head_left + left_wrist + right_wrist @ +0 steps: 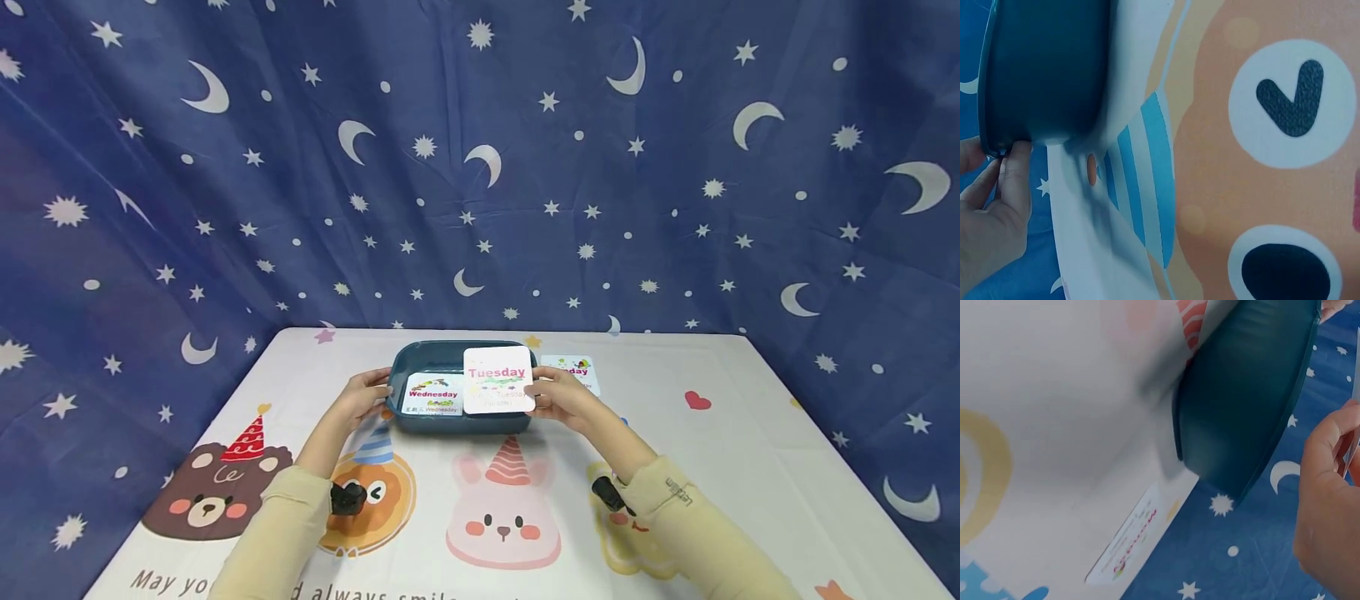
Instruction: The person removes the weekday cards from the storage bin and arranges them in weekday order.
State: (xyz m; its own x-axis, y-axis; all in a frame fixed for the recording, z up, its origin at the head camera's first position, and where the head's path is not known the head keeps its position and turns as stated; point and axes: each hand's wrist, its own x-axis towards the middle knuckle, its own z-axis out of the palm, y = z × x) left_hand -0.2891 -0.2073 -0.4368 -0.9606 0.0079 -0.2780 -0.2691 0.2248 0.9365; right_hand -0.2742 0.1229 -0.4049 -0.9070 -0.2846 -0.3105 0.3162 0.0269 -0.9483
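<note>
A dark teal plastic tub (461, 425) is in the middle of the head view. My left hand (363, 396) pinches its left rim, and the left wrist view shows the fingers (1017, 172) at that edge. A white "Tuesday" card (495, 379) is held up by its right edge between the thumb and fingers of my right hand (561, 400), in front of the tub's right part. Inside the tub lies a "Wednesday" card (433, 393). Just right of the tub, a "Monday" card (1125, 544) lies on the table, partly hidden by my right hand in the head view.
The white tablecloth (750, 467) carries printed cartoon animals and lettering. Behind the table hangs a blue curtain (525, 208) with moons and stars. A black device (348, 498) sits at my left wrist and another black device (607, 493) at my right.
</note>
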